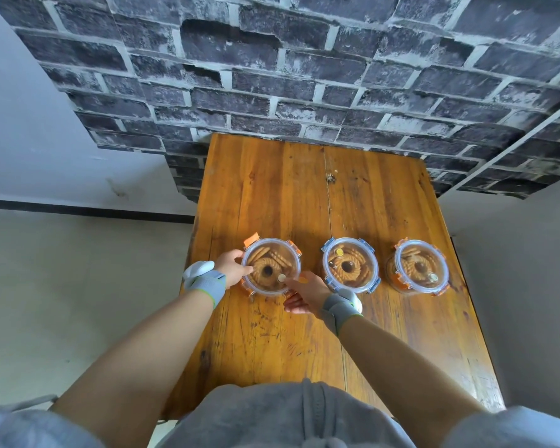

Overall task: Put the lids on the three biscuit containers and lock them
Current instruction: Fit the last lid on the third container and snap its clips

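Three round clear biscuit containers stand in a row on the wooden table (304, 195), each with a clear lid on top. The left container (270, 266) has orange clips; its far-left clip (251, 239) sticks up and outward. My left hand (232, 266) rests against that container's left rim, fingers curled onto the lid edge. My right hand (306, 291) touches its near-right side at an orange clip. The middle container (349, 265) has blue clips folded down. The right container (419, 266) has orange clips folded down.
A dark brick-pattern wall (304, 76) rises behind the table's far edge. Bare floor lies to the left and right of the table. Both wrists carry grey straps with white devices. Wood stretches bare behind and in front of the containers.
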The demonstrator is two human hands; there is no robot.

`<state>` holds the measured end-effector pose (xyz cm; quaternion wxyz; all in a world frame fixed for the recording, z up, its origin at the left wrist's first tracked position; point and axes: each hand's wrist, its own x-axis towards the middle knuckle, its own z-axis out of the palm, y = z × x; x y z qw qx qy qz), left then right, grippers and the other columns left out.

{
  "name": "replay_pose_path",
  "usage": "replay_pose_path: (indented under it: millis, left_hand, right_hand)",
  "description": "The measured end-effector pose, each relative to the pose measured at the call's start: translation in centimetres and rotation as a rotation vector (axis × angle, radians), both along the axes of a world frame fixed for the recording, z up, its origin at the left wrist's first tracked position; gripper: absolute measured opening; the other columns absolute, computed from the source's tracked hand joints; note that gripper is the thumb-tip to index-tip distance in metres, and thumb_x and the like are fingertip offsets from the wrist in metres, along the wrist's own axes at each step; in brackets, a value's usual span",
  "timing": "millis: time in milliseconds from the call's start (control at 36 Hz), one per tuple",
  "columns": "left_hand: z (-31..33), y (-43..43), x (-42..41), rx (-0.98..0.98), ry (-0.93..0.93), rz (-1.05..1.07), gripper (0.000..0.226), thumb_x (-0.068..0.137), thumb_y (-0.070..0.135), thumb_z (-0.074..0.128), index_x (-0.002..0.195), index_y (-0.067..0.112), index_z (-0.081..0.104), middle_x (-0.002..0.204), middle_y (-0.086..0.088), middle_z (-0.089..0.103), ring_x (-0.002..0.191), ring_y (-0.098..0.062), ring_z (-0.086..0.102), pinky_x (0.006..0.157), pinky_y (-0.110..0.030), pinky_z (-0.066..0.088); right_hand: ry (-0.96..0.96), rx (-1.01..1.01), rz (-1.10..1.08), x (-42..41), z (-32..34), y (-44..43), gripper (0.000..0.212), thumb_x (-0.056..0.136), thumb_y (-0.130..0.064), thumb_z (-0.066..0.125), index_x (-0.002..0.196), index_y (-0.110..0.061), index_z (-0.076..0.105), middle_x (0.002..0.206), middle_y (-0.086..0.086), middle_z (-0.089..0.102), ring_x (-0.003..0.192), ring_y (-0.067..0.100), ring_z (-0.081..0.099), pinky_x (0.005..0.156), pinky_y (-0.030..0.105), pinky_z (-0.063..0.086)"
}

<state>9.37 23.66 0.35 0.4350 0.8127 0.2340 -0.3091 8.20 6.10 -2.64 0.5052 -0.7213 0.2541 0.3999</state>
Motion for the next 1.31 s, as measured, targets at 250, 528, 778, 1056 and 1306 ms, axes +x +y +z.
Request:
replay_pose_path:
  millis: [250,528,778,1056,1306]
  left_hand:
    - [0.1,0.0,0.0,-0.007,0.007,0.000,0.052,0.091,0.018,0.057,0.140,0.012,0.040,0.144,-0.012,0.044,0.126,-0.032,0.048,0.099,-0.037,0.046]
    - [0.4,-0.1,-0.1,0.012,-0.008,-0.013,0.052,0.092,0.017,0.055,0.141,0.009,0.039,0.147,-0.013,0.040,0.129,-0.033,0.045,0.101,-0.039,0.044]
    - [0.5,-0.2,-0.4,-0.003,-0.016,0.010,0.051,0.091,0.015,0.057,0.139,0.006,0.042,0.142,-0.014,0.047,0.126,-0.032,0.049,0.101,-0.037,0.043]
    - [0.4,0.2,-0.1,-0.063,0.016,0.085,0.047,0.088,0.012,0.061,0.134,0.007,0.050,0.135,-0.014,0.055,0.121,-0.033,0.053,0.089,-0.036,0.046]
    - [0.0,0.7,0.4,-0.122,0.072,0.137,0.052,0.085,0.013,0.065,0.134,0.013,0.049,0.138,-0.011,0.052,0.125,-0.031,0.050,0.099,-0.040,0.044]
  right_hand:
    - [-0.084,0.059,-0.012,-0.5,-0.6,-0.1,0.066,0.095,-0.018,0.052,0.148,-0.029,0.013,0.064,0.011,0.056,0.036,0.012,0.058,0.044,0.025,0.054]
    - [-0.148,0.001,0.012,-1.1,-0.9,0.7,0.062,0.098,-0.017,0.042,0.150,-0.030,0.011,0.066,0.005,0.050,0.050,0.014,0.048,0.041,0.020,0.040]
    - [-0.192,-0.243,0.185,1.1,0.8,0.8,0.084,0.088,-0.030,0.059,0.151,-0.026,0.004,0.140,0.015,0.048,0.098,0.027,0.056,0.074,0.036,0.056]
    - [-0.239,-0.230,0.228,3.7,1.7,1.1,0.086,0.087,-0.027,0.063,0.152,-0.019,0.008,0.153,0.014,0.032,0.134,0.033,0.040,0.104,0.041,0.042]
    - [-0.212,-0.222,0.238,4.8,0.7,0.5,0.070,0.083,-0.019,0.069,0.143,-0.009,0.033,0.132,0.018,0.052,0.085,0.023,0.055,0.053,0.025,0.047]
